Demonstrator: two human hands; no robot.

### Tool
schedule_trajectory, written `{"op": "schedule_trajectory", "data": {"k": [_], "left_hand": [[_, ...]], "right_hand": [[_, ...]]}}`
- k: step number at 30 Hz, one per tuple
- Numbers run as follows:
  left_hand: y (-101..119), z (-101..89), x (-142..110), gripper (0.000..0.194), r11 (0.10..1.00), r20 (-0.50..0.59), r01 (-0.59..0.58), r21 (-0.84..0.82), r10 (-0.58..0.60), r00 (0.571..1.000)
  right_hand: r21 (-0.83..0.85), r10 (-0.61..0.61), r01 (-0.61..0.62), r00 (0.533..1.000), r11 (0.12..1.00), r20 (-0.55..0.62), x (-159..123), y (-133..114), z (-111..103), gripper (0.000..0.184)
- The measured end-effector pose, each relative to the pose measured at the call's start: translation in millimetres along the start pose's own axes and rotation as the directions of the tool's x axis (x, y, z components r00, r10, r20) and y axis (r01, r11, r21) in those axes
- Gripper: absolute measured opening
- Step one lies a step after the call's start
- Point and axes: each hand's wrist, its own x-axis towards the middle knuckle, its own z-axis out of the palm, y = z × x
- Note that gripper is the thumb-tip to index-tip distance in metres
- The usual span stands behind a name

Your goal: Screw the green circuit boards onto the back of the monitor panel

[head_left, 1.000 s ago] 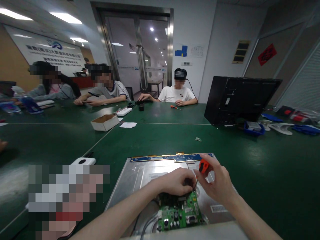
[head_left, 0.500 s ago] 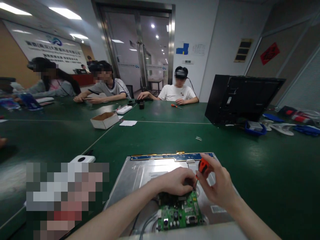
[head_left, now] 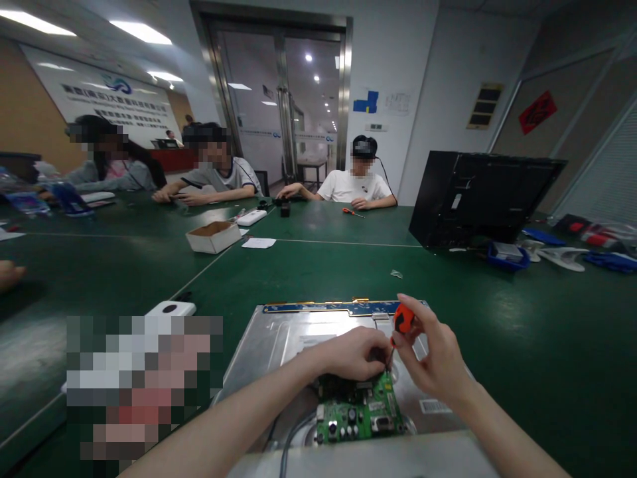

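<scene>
In the head view, my right hand [head_left: 438, 352] grips the orange and black handle of a screwdriver [head_left: 403, 319] with thumb and fingers. Its thin shaft slants down to the upper edge of a green circuit board [head_left: 355, 415]. My left hand [head_left: 359, 353] is closed beside the shaft, fingertips curled down at the board's top edge; what they pinch, if anything, is hidden. The board lies on the silver metal back of a display panel [head_left: 279, 338]. A blue circuit strip [head_left: 308, 308] runs along the panel's far edge, and a grey cable [head_left: 291, 431] curves at the board's left.
A white device [head_left: 172, 309] lies to the left, partly pixelated. Farther off are an open cardboard box [head_left: 213, 239], white paper [head_left: 259, 243] and another screwdriver [head_left: 352, 212]. A black monitor housing [head_left: 478, 199] stands at right beside a blue tray [head_left: 507, 255]. Several people sit around the green table.
The view has shifted slightly. The screwdriver handle is turned a little in my right hand's fingers; my left hand stays at the board's top edge.
</scene>
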Motion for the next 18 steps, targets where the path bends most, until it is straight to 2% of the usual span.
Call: {"op": "schedule_trajectory", "data": {"k": [11, 18], "left_hand": [[2.0, -0.1, -0.8, 0.021, 1.0, -0.009, 0.01, 0.012, -0.01, 1.0], [-1.2, -0.2, -0.9, 0.023, 1.0, -0.011, -0.003, -0.015, 0.003, 1.0]], "right_hand": [[-0.065, 0.003, -0.007, 0.999, 0.998, -0.05, -1.3, 8.1, 3.5, 0.045], [-0.065, -0.006, 0.003, 0.999, 0.998, -0.04, -2.9, 9.0, 2.8, 0.043]]}}
